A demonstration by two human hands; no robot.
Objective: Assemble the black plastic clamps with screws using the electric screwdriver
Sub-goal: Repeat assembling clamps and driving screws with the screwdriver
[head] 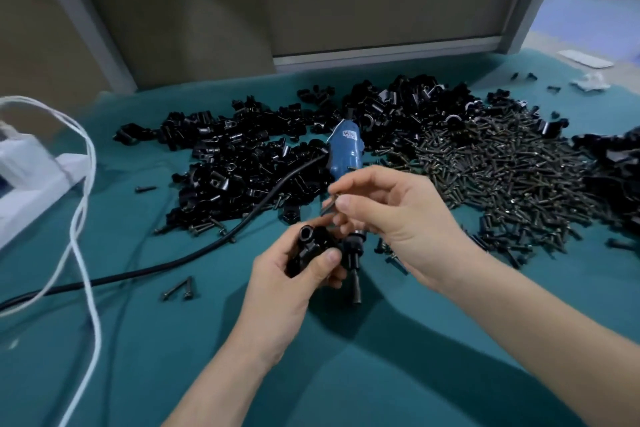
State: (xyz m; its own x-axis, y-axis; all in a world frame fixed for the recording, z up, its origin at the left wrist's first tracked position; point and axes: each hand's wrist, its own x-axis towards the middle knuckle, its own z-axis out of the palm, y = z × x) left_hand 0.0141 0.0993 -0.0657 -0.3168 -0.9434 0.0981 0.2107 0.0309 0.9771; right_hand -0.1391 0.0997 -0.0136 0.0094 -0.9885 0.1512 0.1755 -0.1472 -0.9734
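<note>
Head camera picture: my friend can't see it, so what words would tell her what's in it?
The left hand holds a black plastic clamp while the right hand pinches a dark screw just above it, over a teal tablecloth. A blue electric screwdriver lies behind them, between a heap of clamps and a heap of screws.

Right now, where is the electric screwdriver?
Head view, centre: the electric screwdriver lies between the clamp pile on the left and the screw pile on the right.

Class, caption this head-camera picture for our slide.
Left hand holds a black clamp while right hand pinches a screw above it.
</note>
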